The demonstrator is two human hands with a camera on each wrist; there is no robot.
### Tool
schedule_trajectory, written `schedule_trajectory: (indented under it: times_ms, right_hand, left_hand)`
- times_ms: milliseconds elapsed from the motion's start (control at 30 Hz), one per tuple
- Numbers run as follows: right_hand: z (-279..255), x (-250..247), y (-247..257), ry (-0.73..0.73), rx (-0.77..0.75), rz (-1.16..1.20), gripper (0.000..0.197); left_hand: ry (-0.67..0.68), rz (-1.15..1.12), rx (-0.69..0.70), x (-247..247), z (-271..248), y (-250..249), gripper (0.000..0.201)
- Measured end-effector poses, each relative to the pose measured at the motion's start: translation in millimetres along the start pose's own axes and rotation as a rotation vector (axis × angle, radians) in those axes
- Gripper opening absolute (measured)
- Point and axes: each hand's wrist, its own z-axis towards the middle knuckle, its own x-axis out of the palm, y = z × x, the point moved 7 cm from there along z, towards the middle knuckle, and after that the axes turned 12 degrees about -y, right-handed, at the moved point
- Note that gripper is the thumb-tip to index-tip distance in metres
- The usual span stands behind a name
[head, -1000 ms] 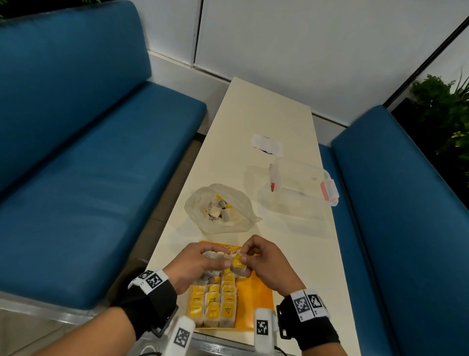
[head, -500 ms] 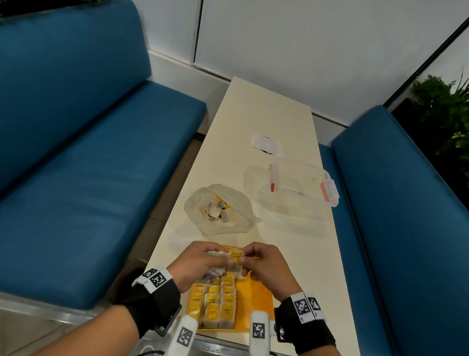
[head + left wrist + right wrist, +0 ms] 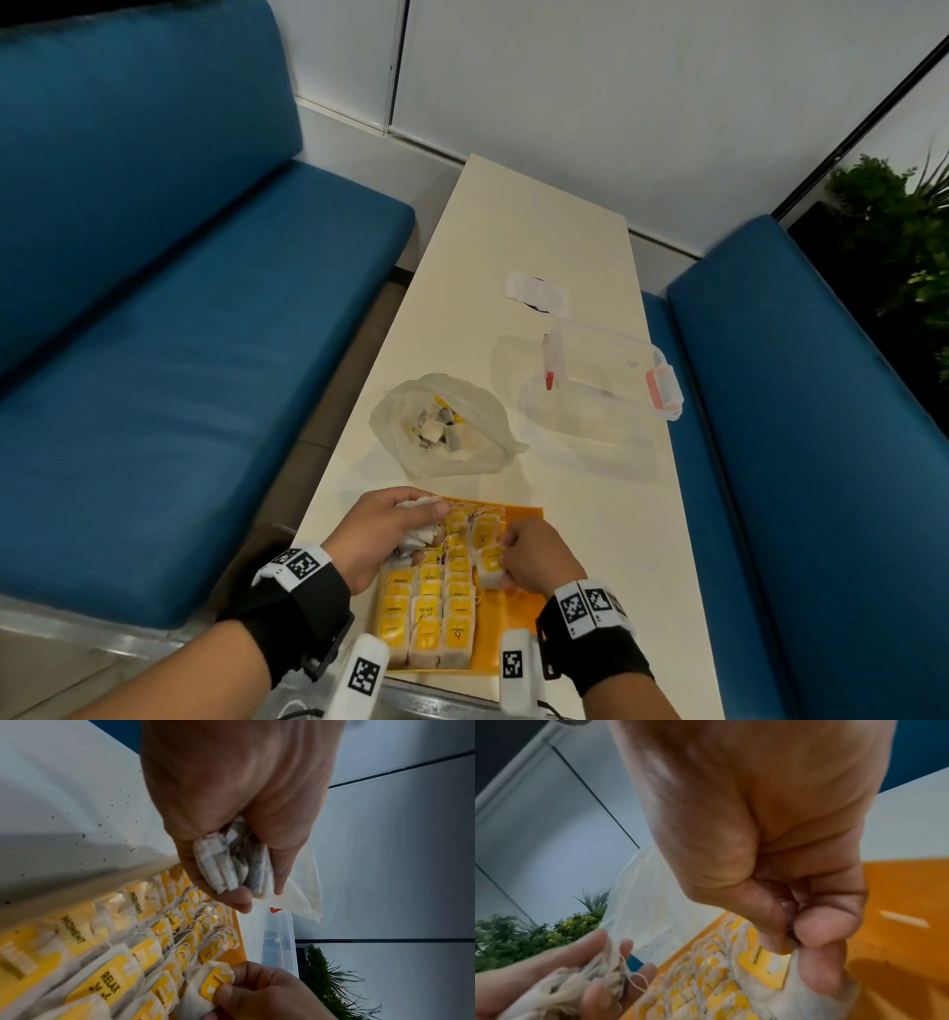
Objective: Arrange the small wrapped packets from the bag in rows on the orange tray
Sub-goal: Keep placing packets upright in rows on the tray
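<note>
The orange tray lies at the table's near edge with rows of white packets bearing yellow tags on its left part. My left hand hovers over the tray's far left corner and grips a bunch of several packets. My right hand pinches one packet by its yellow tag, low over the tray just right of the rows. The clear plastic bag with more packets lies beyond the tray.
A clear lidded box with red clips stands at the right of the table, a white paper scrap farther back. Blue benches flank the narrow table. Bare orange tray surface shows right of the rows.
The hands have parted. My right hand took one packet from the left hand's bunch and lowered it toward the tray beside the rows. The left hand stayed over the tray's far left.
</note>
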Motion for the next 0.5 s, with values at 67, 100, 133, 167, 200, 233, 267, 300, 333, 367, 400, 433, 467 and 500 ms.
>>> schedule_trajectory:
  times_ms: [67,100,133,167,200,233,267,300,333,367,400,433,467,500]
  right_hand:
    - [-1,6,3,0.028,0.015,-0.061,0.016]
    - [1,9,0,0.025,0.028,-0.063,0.021]
    - [1,10,0,0.014,0.057,-0.052,0.024]
    - [3,12,-2,-0.006,0.071,-0.045,0.024]
    - [2,12,-3,-0.015,0.088,-0.053,0.023]
    - [3,14,-5,-0.026,0.1,-0.051,0.022]
    - [1,16,-4,-0.031,0.116,-0.037,0.023]
    - [3,19,-4,-0.032,0.118,0.002,0.025]
    - [1,20,-1,-0.029,0.123,0.057,0.026]
    - [1,22,-1,-0.043,0.115,0.096,0.024]
    - [0,23,1,-0.035,0.11,0.082,0.016]
    - [-1,24,2,-0.031,0.088,0.049,0.007]
    - [1,26,-1,-0.044,0.099,0.037,0.009]
    - [2,25,-2,-0.071,0.097,0.062,0.012]
  left_hand:
    - [0.0,-0.009,0.001,0,0,0,0.03]
    - [0.002,-0.014,0.003,0,1,0,0.031]
    - [0.002,-0.016,0.005,-1,1,0,0.031]
    - [0.003,-0.015,0.006,-1,1,0,0.031]
    - [0.003,-0.012,0.005,-1,1,0,0.031]
    - [0.004,-0.01,0.003,-1,1,0,0.031]
    - [0.005,-0.008,0.0,-1,1,1,0.032]
    - [0.008,-0.006,-0.001,-1,1,1,0.033]
    - [0.014,-0.004,-0.003,-1,1,1,0.033]
    - [0.02,-0.004,-0.005,-1,1,2,0.033]
    - [0.026,-0.003,-0.008,-1,1,2,0.033]
    - [0.031,-0.003,-0.012,-1,1,2,0.033]
    - [0.036,-0.001,-0.017,-1,1,2,0.034]
    - [0.04,0.001,-0.02,-1,1,2,0.034]
